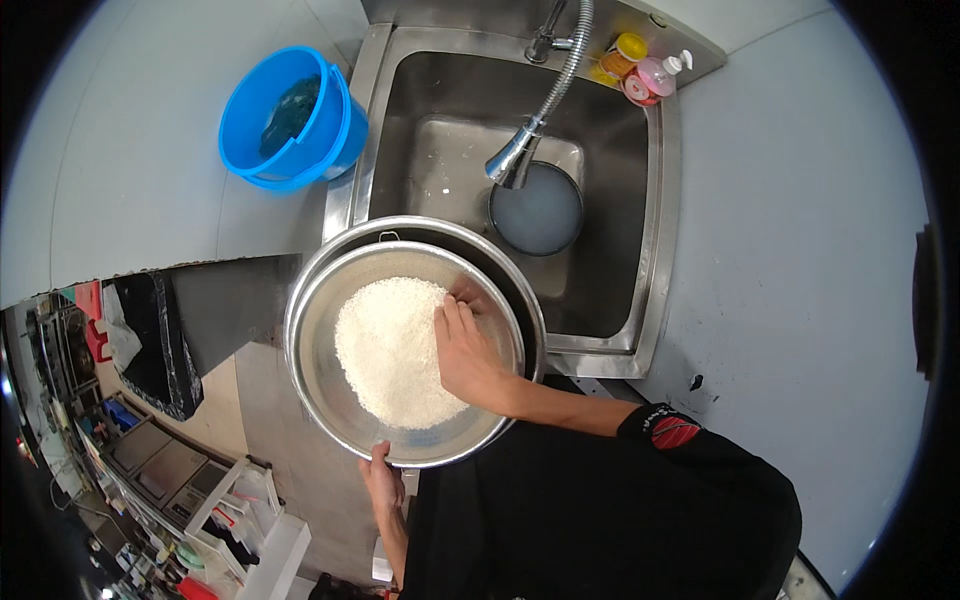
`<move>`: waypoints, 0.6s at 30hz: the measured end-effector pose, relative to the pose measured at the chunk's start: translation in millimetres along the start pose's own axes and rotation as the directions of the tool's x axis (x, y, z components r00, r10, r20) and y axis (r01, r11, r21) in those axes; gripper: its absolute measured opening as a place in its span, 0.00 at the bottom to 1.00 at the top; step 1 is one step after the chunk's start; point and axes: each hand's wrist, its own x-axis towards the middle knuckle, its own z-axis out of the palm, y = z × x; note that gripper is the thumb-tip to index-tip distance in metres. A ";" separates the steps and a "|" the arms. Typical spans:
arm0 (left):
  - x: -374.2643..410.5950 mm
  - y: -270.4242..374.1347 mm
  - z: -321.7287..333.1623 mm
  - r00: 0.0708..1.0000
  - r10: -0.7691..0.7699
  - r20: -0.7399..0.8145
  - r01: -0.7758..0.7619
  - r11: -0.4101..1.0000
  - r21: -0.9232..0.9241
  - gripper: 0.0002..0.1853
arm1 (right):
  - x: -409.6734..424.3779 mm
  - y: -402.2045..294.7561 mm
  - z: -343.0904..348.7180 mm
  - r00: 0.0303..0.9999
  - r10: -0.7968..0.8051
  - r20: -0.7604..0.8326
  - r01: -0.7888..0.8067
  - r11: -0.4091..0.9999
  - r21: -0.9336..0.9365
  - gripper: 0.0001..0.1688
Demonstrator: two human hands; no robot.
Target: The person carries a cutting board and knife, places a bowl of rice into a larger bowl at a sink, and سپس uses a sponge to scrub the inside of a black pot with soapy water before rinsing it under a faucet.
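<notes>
A wide metal bowl (319, 375) holds a mound of white uncooked rice (397, 352). My left hand (384, 480) grips the bowl's near rim, thumb over the edge and the other fingers mostly hidden beneath. Inside the bowl, my right hand (469, 356) touches the right side of the mound with fingers close together; whether it has grains in it is hidden. Behind and under this bowl shows a larger metal vessel (535, 330), overlapping the near left corner of the steel sink (607, 202).
A round dark-rimmed container of cloudy water (536, 214) sits in the sink below a spray faucet (514, 154). A blue bucket (349, 131) stands left of the sink. At the back right are a yellow-lidded jar (622, 56) and pink pump bottle (652, 79). A black-bagged bin (154, 337) stands left.
</notes>
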 end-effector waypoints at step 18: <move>4.6 3.1 5.0 0.997 -0.072 0.014 0.072 0.997 -0.024 0.19 | 0.1 -30.2 -40.4 0.944 -0.321 -0.077 0.321 0.947 -0.007 0.15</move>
